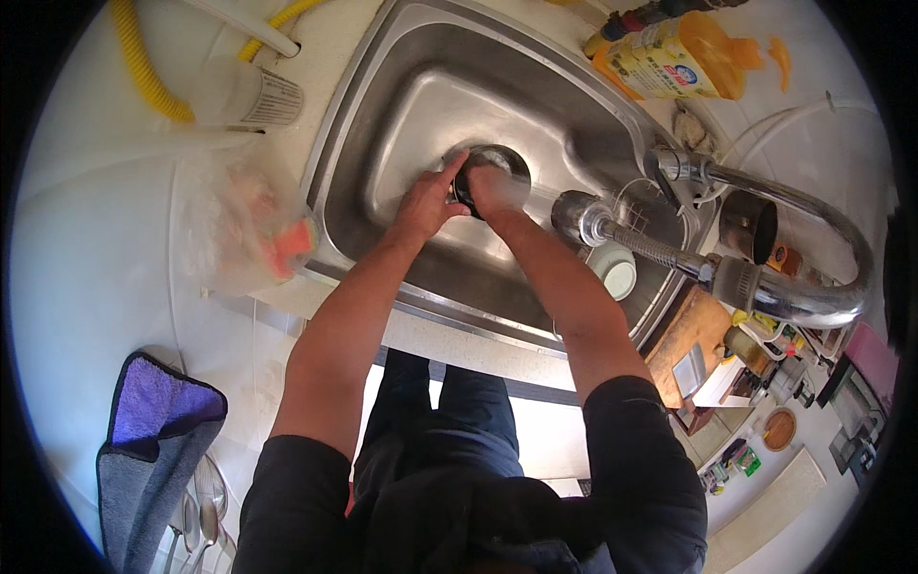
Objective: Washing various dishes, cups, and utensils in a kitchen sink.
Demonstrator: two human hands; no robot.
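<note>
A small, dark round bowl or pot point(519, 159) is low in the stainless steel sink point(459, 100), tilted with its opening facing up and to the right. My left hand point(429, 199) grips its left side, thumb and fingers spread around the rim. My right hand point(493, 189) reaches inside the vessel; its fingers are hidden, and whether they hold anything does not show. From the chrome faucet head point(571, 215) a blurred stream of water runs towards my right hand and the vessel.
A pale bowl point(618, 276) sits in a wire rack point(638, 212) at the sink's right end, beneath the flexible faucet neck point(649, 247). An orange detergent bottle point(670, 61) stands behind. Left of the sink hangs a plastic bag point(251, 222); lower down hangs a purple-grey cloth point(154, 430).
</note>
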